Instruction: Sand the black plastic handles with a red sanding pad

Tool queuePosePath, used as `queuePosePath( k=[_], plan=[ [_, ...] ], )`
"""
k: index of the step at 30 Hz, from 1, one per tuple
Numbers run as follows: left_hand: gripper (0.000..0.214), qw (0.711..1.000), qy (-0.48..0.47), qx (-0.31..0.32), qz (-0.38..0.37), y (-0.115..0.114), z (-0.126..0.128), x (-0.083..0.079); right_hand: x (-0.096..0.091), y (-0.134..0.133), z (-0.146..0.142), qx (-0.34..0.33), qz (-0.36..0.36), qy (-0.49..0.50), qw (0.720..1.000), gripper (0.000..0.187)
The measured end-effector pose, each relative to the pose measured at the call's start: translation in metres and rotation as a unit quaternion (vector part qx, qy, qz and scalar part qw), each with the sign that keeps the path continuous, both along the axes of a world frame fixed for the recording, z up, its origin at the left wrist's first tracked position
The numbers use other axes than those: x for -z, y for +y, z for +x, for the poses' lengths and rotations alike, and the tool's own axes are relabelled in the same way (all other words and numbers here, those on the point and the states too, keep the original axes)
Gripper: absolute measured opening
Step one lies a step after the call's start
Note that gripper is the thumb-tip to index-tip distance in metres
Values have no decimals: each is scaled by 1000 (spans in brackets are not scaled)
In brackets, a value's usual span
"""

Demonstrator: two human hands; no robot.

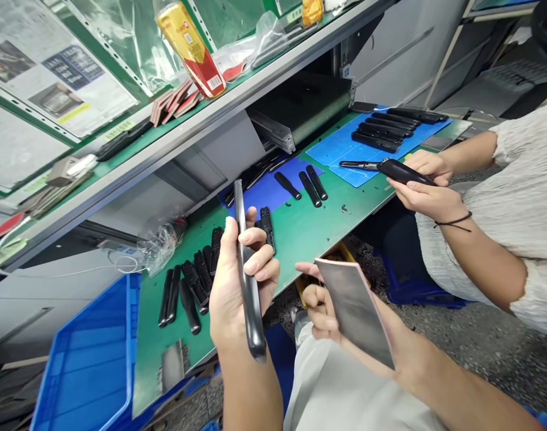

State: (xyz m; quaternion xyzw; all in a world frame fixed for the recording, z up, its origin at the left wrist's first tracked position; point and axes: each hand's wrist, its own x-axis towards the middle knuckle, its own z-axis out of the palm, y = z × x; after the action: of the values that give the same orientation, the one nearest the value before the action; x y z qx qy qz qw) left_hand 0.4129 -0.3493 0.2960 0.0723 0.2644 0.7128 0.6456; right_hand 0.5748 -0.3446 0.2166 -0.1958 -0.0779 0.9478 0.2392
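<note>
My left hand [226,299] is closed around a long black plastic handle shell [252,311], holding it upright and edge-on above the bench. Lower and to the right, my right hand [321,308] grips a flat grey sanding pad [356,314] with a pinkish edge. The pad hides part of that hand, and it is apart from the shell. Behind my left hand, several similar black shells [188,305] lie in a row on the green bench [154,359]. A worn grey pad [172,365] rests near the bench's front left corner.
A blue crate [89,359] stands at the left. To the right, a co-worker's hands [435,197] hold a black handle with a metal tool. More black handles [381,129] lie on a blue mat [321,149]. A shelf [237,90] overhead carries a yellow-red carton [190,48].
</note>
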Motion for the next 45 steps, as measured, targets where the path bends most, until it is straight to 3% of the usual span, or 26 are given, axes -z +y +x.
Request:
queuePosePath(
  k=[4,8,11,13,15,17,19,21,23,25,27,30,34,36,37,38,41,42,43,44,45],
  plan=[
    [28,1000,24,-8,-16,0,2,1,4,-2,-1,-7,-83,-51,995,51],
    [24,999,42,-16,-25,2,3,3,2,0,1,9,-92,-17,996,55],
    [24,998,48,-23,-29,4,4,4,2,-6,8,43,-1,-19,999,55],
    [24,998,43,-27,-36,5,5,4,3,-12,13,82,167,-67,980,61],
    [23,998,38,-30,-48,6,7,5,2,-14,17,116,383,-123,908,67],
    [22,998,32,-28,-55,6,9,6,-3,-8,19,160,581,-149,784,67],
    [23,998,20,-20,-58,7,11,7,-11,4,17,214,723,-116,646,65],
    [23,998,3,-17,-62,7,12,8,-17,16,12,254,800,-84,537,60],
    [23,998,-14,-13,-68,6,11,9,-19,22,7,265,848,-73,453,59],
    [23,997,-33,-12,-71,7,9,12,-16,19,2,233,889,-24,393,53],
    [22,996,-48,-22,-77,7,7,17,-12,15,-1,187,910,65,364,41],
    [19,994,-59,-49,-82,9,2,23,-7,13,-7,220,900,47,374,33],
    [20,992,-73,-52,-86,16,-12,34,2,18,-22,312,889,18,334,37],
    [24,990,28,-71,-116,27,-22,46,9,21,-29,298,900,39,316,37],
    [26,981,111,-81,-138,35,-27,54,13,22,-31,286,895,17,342,34],
    [27,963,200,-86,-159,45,-31,65,17,24,-31,272,880,-19,390,30],
    [22,894,384,-79,-216,85,-36,107,27,28,-22,251,779,-124,561,27],
    [20,872,423,-81,-231,100,-35,125,30,30,-15,253,748,-148,595,29],
    [19,842,472,-87,-246,115,-33,143,33,31,-8,263,728,-174,608,33],
    [24,806,525,-93,-259,128,-30,161,37,31,1,275,706,-200,621,36],
    [30,765,577,-99,-270,139,-27,178,42,31,9,289,664,-225,652,38]
  ],
)
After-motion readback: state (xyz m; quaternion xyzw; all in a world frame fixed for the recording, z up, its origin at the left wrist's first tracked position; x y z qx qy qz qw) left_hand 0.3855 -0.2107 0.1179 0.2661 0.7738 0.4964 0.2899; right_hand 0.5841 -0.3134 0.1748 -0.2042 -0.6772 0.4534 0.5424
